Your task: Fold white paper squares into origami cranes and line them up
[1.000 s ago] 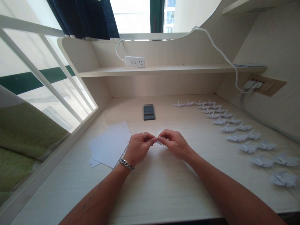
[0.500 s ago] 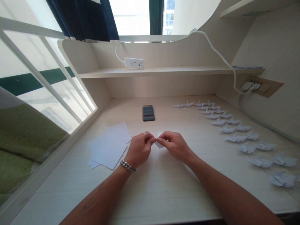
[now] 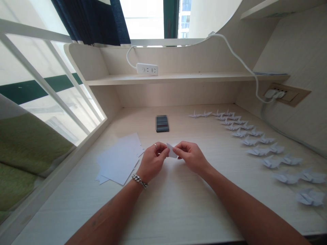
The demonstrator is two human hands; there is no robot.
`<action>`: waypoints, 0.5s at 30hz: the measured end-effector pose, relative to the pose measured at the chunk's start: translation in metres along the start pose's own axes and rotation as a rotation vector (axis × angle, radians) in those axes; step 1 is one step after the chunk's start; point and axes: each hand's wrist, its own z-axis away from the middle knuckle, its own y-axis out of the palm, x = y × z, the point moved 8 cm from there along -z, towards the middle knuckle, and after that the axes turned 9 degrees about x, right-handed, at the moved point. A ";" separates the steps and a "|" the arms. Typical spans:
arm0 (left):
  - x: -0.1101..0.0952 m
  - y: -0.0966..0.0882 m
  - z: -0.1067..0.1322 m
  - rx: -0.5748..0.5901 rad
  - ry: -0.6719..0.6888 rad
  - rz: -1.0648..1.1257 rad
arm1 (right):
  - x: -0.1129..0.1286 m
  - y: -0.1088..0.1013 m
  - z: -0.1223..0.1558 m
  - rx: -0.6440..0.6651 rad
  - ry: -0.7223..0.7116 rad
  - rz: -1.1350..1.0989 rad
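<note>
Hands (image 3: 152,161) have eased apart, pinching folded paper (image 3: 171,150) above the desktop (image 3: 178,204).

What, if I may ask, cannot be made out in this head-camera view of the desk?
The folded white paper: head view, its folds hidden by the left hand and right hand.
The dark rectangular object: head view, blurred, kind unreadable.
The papers on the shelf: head view, edge-on, too thin to count.

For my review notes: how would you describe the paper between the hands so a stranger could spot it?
On the pale wood desk, the left hand and right hand meet at front centre. Pinched between them is a small folded white paper, far smaller than the loose sheets to its left.
</note>
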 end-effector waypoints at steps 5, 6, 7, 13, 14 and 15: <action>-0.004 0.000 0.002 -0.011 -0.005 -0.157 | 0.002 0.005 0.001 0.051 0.011 0.050; -0.007 0.002 0.003 0.000 -0.003 -0.212 | 0.004 0.003 0.001 0.034 -0.008 0.038; -0.009 0.003 0.004 0.011 0.001 -0.261 | 0.005 0.002 0.001 0.016 -0.027 0.025; -0.014 0.006 0.005 0.037 -0.004 -0.223 | 0.000 -0.007 0.001 -0.087 -0.056 -0.083; -0.014 0.006 0.005 0.037 -0.007 -0.227 | -0.001 -0.008 0.001 -0.100 -0.053 -0.099; -0.014 0.005 0.006 0.032 -0.008 -0.245 | -0.002 -0.008 0.001 -0.105 -0.052 -0.106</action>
